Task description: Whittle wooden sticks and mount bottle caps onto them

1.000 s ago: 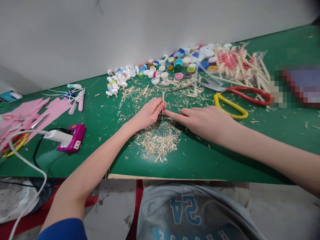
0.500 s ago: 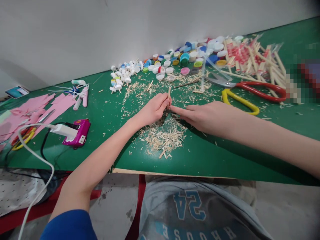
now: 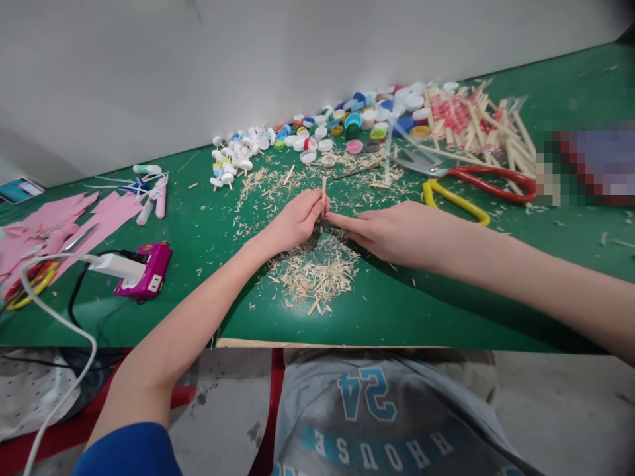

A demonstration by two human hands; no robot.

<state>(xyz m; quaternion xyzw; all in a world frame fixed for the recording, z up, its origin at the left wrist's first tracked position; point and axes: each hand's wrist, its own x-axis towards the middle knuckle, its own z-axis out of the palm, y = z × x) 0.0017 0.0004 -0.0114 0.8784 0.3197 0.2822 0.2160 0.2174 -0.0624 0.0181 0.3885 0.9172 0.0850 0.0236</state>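
Observation:
In the head view my left hand [image 3: 297, 217] is closed around a thin wooden stick [image 3: 324, 188], held upright with its top end showing above the fingers. My right hand [image 3: 391, 231] grips a small knife [image 3: 338, 229], mostly covered by the hand. Its index finger is stretched along the tool toward the stick, and the dark blade meets the stick just beside my left fingers. Right below both hands lies a heap of pale wood shavings [image 3: 320, 274]. More shavings are scattered behind them.
Bottle caps [image 3: 354, 147] in many colours line the wall, with white caps on short sticks [image 3: 231, 162] at their left. Red-and-yellow-handled scissors [image 3: 476, 178] and wrapped wooden sticks [image 3: 471, 122] lie right. Left are pink paper [image 3: 106, 218] and a magenta power adapter [image 3: 153, 271].
The view has shifted slightly, so most things appear a little further left. Both hands keep their grips; the stick looks more upright and its lower end shows below the left fingers.

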